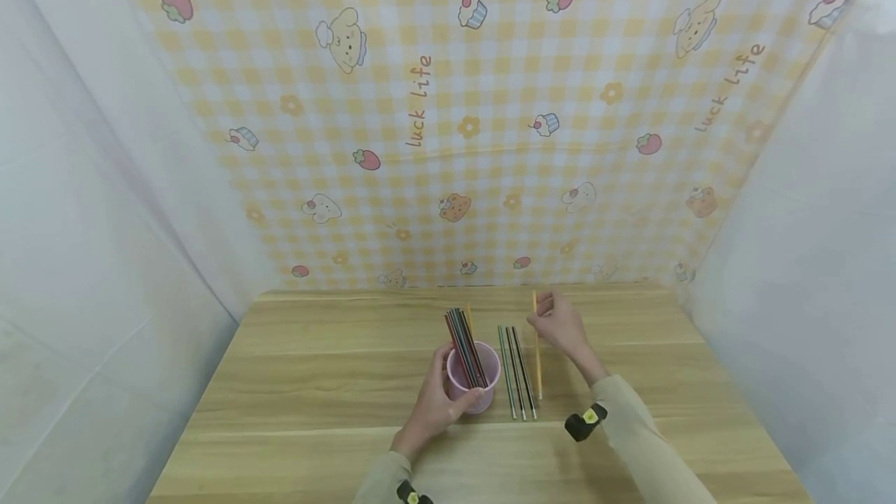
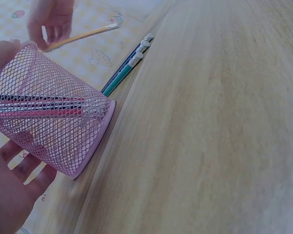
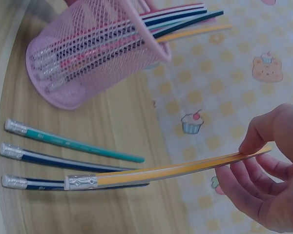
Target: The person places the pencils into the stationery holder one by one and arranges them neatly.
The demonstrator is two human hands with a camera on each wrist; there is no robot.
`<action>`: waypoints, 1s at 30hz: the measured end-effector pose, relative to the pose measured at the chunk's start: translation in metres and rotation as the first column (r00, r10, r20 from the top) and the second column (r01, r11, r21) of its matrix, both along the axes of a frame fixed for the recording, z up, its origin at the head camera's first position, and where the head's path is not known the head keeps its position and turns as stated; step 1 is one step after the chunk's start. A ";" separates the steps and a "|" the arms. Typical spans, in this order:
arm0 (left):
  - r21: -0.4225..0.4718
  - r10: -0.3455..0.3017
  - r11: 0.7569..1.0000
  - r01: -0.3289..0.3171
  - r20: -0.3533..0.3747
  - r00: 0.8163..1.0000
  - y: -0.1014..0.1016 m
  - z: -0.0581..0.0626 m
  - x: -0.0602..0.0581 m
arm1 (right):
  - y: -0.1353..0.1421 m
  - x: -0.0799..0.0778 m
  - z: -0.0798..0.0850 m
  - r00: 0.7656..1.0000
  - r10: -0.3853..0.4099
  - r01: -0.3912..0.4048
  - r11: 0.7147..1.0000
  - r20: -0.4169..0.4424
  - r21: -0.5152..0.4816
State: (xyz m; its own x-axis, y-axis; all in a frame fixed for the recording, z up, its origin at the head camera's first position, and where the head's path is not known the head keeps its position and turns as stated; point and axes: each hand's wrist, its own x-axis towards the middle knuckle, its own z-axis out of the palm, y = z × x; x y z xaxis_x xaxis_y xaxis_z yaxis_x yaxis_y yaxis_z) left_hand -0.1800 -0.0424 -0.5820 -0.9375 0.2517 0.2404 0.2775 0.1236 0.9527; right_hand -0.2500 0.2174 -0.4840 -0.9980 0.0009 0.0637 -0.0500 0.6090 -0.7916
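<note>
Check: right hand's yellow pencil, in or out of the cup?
Out: the right hand pinches the yellow pencil apart from the pink cup, three pencils between them.

- Setting: a small screened tabletop booth, apparently a recording set; the kind of building cannot be told.
- Rear: yellow gingham backdrop (image 1: 490, 92), printed with strawberries, cupcakes, cartoon animals and the words "luck life".
- Sides: white, creased left screen (image 1: 105, 271) and plain white right screen (image 1: 798, 255), flanking the table.
- Base: wood-grain tabletop (image 1: 315, 379), its far edge meeting the backdrop.
</note>
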 end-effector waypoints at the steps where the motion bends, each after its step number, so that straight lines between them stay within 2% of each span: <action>1: 0.000 -0.001 1.000 0.001 0.001 1.000 0.000 0.000 0.000 | -0.001 0.001 0.003 1.000 -0.002 0.002 1.000 -0.014 -0.003; 6: 0.005 -0.007 1.000 0.007 -0.004 1.000 0.000 -0.001 0.000 | -0.010 0.007 0.016 0.996 -0.014 0.011 0.999 -0.093 -0.031; 16: -0.004 0.016 1.000 -0.016 -0.009 1.000 0.002 0.002 0.002 | -0.028 0.015 0.039 0.985 -0.050 0.035 0.995 -0.165 -0.096; 21: 0.007 0.033 0.999 -0.033 -0.013 0.999 0.004 0.003 0.002 | -0.037 0.018 0.052 0.972 -0.041 0.011 0.992 -0.233 -0.127; 30: 0.006 0.000 1.000 0.000 -0.009 1.000 0.000 0.001 0.001 | -0.055 0.021 0.072 0.954 -0.016 -0.045 0.980 -0.300 -0.195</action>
State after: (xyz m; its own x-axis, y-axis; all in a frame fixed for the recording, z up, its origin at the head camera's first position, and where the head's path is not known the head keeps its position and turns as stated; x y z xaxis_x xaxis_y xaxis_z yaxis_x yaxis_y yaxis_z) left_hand -0.1793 -0.0427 -0.5809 -0.9354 0.2498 0.2503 0.2859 0.1176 0.9510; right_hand -0.2292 0.1619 -0.4119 -0.9330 0.0292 0.3588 -0.3105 0.4390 -0.8432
